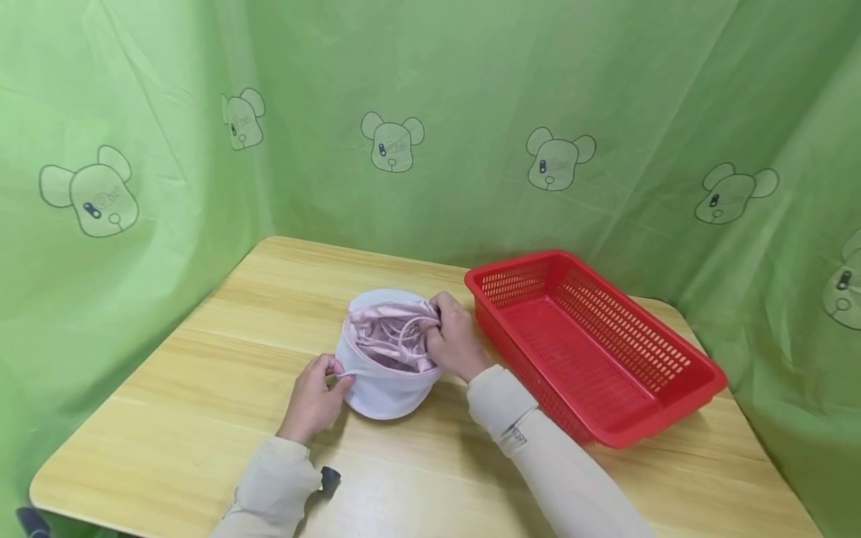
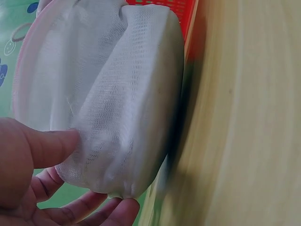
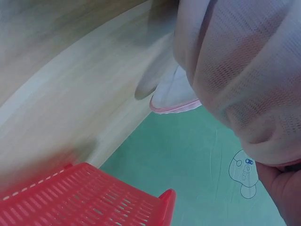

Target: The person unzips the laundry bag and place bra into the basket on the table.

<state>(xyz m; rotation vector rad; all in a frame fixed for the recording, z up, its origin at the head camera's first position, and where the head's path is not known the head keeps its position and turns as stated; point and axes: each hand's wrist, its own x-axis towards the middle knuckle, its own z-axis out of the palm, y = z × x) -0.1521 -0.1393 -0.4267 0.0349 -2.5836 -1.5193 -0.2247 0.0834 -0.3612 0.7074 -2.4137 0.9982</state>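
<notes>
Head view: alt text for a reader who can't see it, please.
A person's left hand pinches a white mesh bag holding pink strappy fabric; the right hand is at its opening. A red perforated basket stands to the right on a wood-grain table, before a green curtain.

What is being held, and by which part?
The white mesh bag: the left hand pinches its side wall near the rim; the right hand grips the rim's opposite side. Whether it also holds the pink fabric inside is hidden.
</notes>
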